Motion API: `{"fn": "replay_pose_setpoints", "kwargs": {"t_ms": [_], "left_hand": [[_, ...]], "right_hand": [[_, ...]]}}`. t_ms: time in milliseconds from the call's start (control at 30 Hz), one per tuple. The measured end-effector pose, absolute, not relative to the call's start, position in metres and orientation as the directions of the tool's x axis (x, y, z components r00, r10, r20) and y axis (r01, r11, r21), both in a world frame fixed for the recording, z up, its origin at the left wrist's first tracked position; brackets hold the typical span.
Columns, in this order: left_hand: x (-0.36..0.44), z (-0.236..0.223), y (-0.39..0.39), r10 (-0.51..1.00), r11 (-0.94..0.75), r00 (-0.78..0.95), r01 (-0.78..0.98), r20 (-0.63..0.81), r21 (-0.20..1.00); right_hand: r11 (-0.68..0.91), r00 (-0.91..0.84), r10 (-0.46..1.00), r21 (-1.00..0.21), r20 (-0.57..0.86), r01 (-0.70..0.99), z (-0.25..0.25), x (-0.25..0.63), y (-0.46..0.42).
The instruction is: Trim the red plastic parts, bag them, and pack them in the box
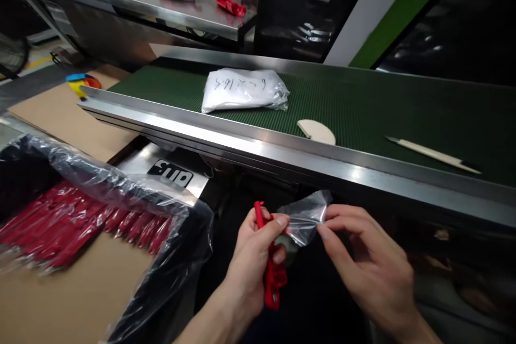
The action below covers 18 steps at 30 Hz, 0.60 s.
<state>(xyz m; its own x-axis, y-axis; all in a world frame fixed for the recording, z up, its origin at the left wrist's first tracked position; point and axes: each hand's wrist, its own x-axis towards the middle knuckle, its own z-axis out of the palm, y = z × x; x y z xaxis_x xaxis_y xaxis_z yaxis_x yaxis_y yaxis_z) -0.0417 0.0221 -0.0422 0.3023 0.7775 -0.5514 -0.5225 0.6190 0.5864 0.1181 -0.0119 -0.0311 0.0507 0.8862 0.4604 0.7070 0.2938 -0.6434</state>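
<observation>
Head view: your left hand [258,250], palm up, fingers curled closed round a red plastic part [275,279]; your right hand [368,263], thumb and fingertips nearly closed, pinching a clear plastic bag [308,220].

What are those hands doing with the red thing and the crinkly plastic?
The left hand is holding a red plastic part. Its fingers also pinch one side of a small clear bag, and the right hand has the other side. The red part is outside the bag right now. Over on the left, lots of wrapped red pieces lie in a lined box. A white packet sits on the green belt.
</observation>
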Motion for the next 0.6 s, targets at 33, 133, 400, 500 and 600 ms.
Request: {"fn": "replay_pose_setpoints", "kwargs": {"t_ms": [33,133,400,500,600], "left_hand": [[-0.042,-0.044,0.021,0.790,0.606,0.276,-0.495,-0.548,0.623],[-0.043,-0.046,0.018,0.842,0.537,0.187,-0.398,-0.507,0.744],[-0.036,-0.039,0.010,0.868,0.478,0.247,-0.178,-0.431,0.860],[-0.035,-0.039,0.006,0.824,0.524,0.343,-0.159,-0.451,0.836],[-0.035,-0.042,0.002,0.827,0.493,0.359,-0.094,-0.432,0.865]], "right_hand": [[0.285,0.048,0.885,-0.619,0.464,0.732,-0.034,0.122,-0.016],[0.248,0.043,0.901,-0.591,0.432,0.767,-0.039,0.129,-0.027],[0.100,-0.014,0.994,-0.809,0.113,0.579,-0.023,0.124,-0.031],[-0.001,-0.051,0.998,-0.870,-0.029,0.494,-0.028,0.123,-0.026],[-0.020,0.005,1.000,-0.876,-0.020,0.481,-0.035,0.126,-0.027]]}}
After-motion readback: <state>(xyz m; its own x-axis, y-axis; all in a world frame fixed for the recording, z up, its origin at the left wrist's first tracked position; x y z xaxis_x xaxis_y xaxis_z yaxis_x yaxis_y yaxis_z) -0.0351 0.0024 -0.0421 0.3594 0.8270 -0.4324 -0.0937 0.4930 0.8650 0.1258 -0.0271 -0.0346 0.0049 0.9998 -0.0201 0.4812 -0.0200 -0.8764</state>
